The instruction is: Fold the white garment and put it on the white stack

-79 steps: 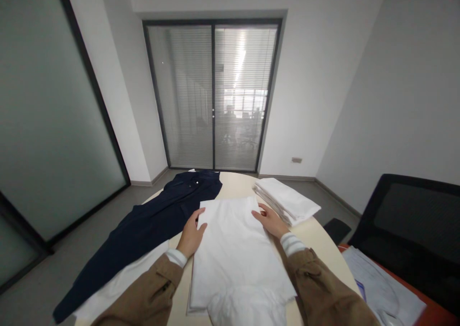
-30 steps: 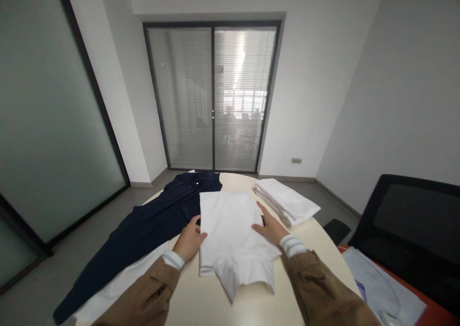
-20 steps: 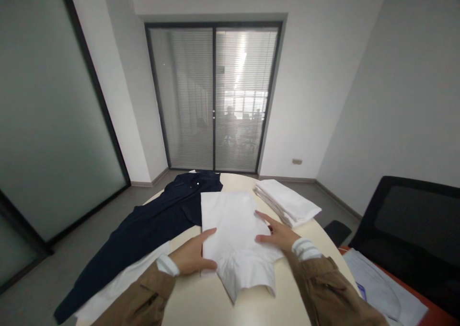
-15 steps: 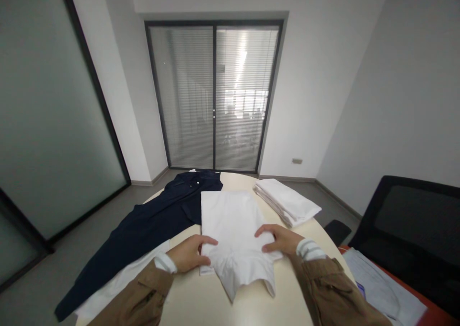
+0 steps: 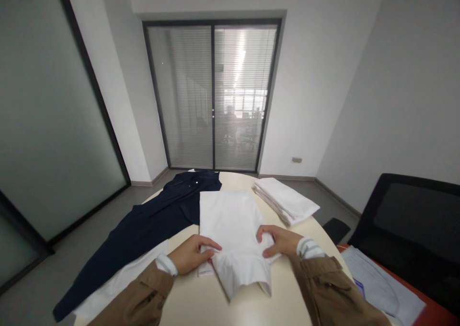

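A white shirt (image 5: 230, 225), partly folded, lies in front of me with its near end bunched and hanging loose in points. My left hand (image 5: 192, 254) pinches the cloth at its left edge, thumb and index finger close together. On the right edge, my right hand (image 5: 275, 242) has gathered a fold of the same shirt between thumb and curled fingers. The undersides of both grips are hidden. To the left, dark navy clothing (image 5: 143, 227) is spread out, with white cloth (image 5: 125, 278) beneath it. A neatly folded white garment (image 5: 285, 201) rests at the far right.
Everything lies on a cream round table (image 5: 201, 302). A black mesh chair (image 5: 413, 225) stands at the right, near an orange-red surface bearing light grey cloth (image 5: 381, 283). Glass doors with blinds (image 5: 213, 100) are ahead, and a frosted panel (image 5: 53, 115) is on the left.
The fingers of both hands have closed further on the shirt's edges, drawing the cloth up slightly between them. The shirt's near end has shifted a little left.
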The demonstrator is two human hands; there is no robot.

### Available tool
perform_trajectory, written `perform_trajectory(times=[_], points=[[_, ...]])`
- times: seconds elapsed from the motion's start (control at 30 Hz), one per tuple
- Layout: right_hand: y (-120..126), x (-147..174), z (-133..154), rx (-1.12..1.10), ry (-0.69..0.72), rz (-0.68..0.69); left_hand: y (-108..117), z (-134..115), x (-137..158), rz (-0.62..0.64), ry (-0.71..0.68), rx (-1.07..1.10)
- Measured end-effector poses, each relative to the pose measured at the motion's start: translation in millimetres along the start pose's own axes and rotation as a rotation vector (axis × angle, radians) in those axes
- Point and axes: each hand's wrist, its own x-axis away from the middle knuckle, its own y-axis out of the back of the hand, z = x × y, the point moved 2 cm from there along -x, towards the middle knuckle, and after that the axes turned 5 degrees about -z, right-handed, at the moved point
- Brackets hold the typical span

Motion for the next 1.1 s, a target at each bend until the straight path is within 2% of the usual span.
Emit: perform_trajectory(times=[0.13, 0.23, 0.37, 0.5, 0.63, 0.73, 0.9, 0.97, 1.1], points=[[2.4, 1.6, 0.4, -0.038, -0.002, -0.026, -5.8, 6.0, -6.6, -0.099, 0.130, 0.225], [3.1, 0.4, 3.2, -0.106, 0.024, -0.070, -11.3, 0.5, -7.1, -0.169, 0.148, 0.354], [4.3, -1.2, 4.6, -0.227, 0.053, -0.126, -20.0, -10.3, -1.9, -0.180, 0.229, 0.455], [8.3, 1.2, 3.5, -0.285, 0.058, -0.085, -24.8, -19.6, 3.5, -0.240, 0.237, 0.517], [13.7, 4.0, 5.3, -0.184, 0.156, -0.101, -23.1, -27.4, 6.1, -0.374, 0.174, 0.441], [15.1, 3.8, 5.2, -0.215, 0.144, -0.150, -20.7, -32.2, 6.7, -0.443, 0.106, 0.347], [17.5, 0.4, 3.9, -0.338, 0.120, -0.363, -18.2, -30.5, 4.0, -0.512, 0.093, 0.256], [18.2, -0.5, 4.5, -0.360, 0.133, -0.429, -16.1, -29.1, 3.1, -0.544, 0.034, 0.136], [19.2, 0.7, 8.5, -0.297, 0.219, -0.449, -12.4, -29.0, 5.7, -0.595, -0.103, -0.179]])
